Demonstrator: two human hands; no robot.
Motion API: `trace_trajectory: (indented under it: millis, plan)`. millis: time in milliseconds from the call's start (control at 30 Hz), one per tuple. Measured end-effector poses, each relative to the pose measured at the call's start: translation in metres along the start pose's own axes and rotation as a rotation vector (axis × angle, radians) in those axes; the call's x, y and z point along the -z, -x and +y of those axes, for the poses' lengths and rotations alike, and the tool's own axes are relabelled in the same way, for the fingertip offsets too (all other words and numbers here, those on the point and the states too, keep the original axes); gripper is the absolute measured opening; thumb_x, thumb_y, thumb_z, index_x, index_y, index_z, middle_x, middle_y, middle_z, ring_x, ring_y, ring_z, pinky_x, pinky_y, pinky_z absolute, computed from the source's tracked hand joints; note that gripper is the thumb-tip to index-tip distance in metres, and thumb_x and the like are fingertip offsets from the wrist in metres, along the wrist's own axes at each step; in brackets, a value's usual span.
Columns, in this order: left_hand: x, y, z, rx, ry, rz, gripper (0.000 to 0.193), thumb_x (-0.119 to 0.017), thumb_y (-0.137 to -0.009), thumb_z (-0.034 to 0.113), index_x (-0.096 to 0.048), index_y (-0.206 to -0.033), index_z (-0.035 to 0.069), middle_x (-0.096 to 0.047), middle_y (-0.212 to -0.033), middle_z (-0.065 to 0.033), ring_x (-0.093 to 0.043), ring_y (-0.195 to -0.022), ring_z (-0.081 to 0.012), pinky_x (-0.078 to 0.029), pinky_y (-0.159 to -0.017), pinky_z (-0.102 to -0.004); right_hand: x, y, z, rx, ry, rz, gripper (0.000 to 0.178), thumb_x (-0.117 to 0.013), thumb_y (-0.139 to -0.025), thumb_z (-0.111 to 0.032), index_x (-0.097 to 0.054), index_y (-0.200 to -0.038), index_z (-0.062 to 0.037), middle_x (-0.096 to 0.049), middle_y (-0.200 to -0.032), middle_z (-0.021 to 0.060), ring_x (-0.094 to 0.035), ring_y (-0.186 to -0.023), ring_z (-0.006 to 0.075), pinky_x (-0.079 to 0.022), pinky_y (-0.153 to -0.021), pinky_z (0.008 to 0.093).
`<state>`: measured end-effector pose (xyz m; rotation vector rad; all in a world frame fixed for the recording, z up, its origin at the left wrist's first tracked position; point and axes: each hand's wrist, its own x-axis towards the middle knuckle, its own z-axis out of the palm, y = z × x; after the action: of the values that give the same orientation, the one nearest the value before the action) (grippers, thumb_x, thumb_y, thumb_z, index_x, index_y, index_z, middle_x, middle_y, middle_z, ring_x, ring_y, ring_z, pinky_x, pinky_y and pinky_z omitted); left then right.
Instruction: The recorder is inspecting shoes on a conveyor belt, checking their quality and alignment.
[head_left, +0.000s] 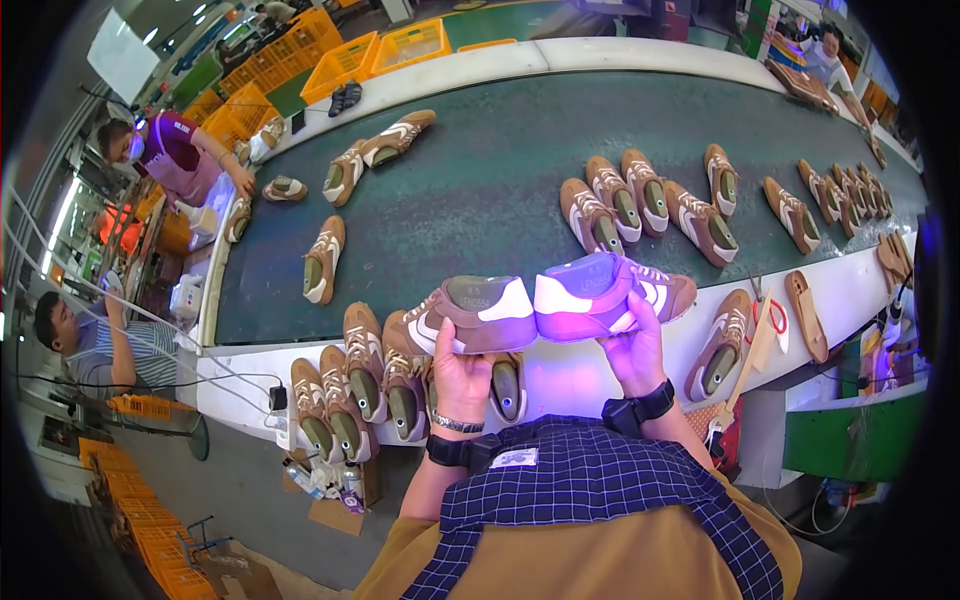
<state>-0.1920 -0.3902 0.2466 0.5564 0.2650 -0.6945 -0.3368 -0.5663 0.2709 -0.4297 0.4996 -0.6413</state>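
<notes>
A brown sneaker with white stripes and a dark last inside (480, 318) is gripped from below by my left hand (463, 375). My right hand (637, 350) is closed on a matching sneaker (585, 308). Both shoes are held up side by side at the belt's near edge, with their white heel patches facing each other and almost touching. Violet light falls over the heels and my right hand. Beside my left hand, a row of similar sneakers (365, 360) lies on the white ledge (560, 385), partly hidden by that hand.
Several more sneakers (625, 195) lie on the dark green conveyor belt (480, 180). To my right are another sneaker (722, 345), red-handled scissors (777, 317) and a tan sole (806, 315). Co-workers (175, 155) stand at the left. Orange crates (410, 45) are beyond the belt.
</notes>
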Motion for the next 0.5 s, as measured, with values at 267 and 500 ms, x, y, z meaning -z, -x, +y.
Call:
trace_trajectory:
  millis: [267,500]
  plan:
    - [0.0007,-0.0011,-0.0009,0.005,0.012,-0.049,0.045,-0.06,-0.084,0.03,-0.047,-0.121,0.008,-0.054,-0.119,-0.0088,-0.052,-0.11,-0.0252,-0.046,-0.093,-0.0441,0.0023,-0.0012,0.0008,-0.003,-0.026,0.017,0.04,-0.058,-0.084,-0.023,-0.048,-0.12,-0.0084,-0.057,-0.115,0.0063,-0.056,-0.106,0.0214,-0.046,-0.091,0.0415]
    - [-0.0004,0.001,0.0007,0.002,-0.012,-0.01,0.044,-0.06,-0.084,0.03,-0.048,-0.121,0.009,-0.054,-0.119,-0.0079,-0.052,-0.11,-0.0248,-0.045,-0.093,-0.043,0.001,-0.0011,0.0015,0.02,-0.01,-0.015,0.039,-0.058,-0.084,-0.022,-0.049,-0.12,-0.0084,-0.057,-0.114,0.0059,-0.056,-0.106,0.0213,-0.046,-0.091,0.0418]
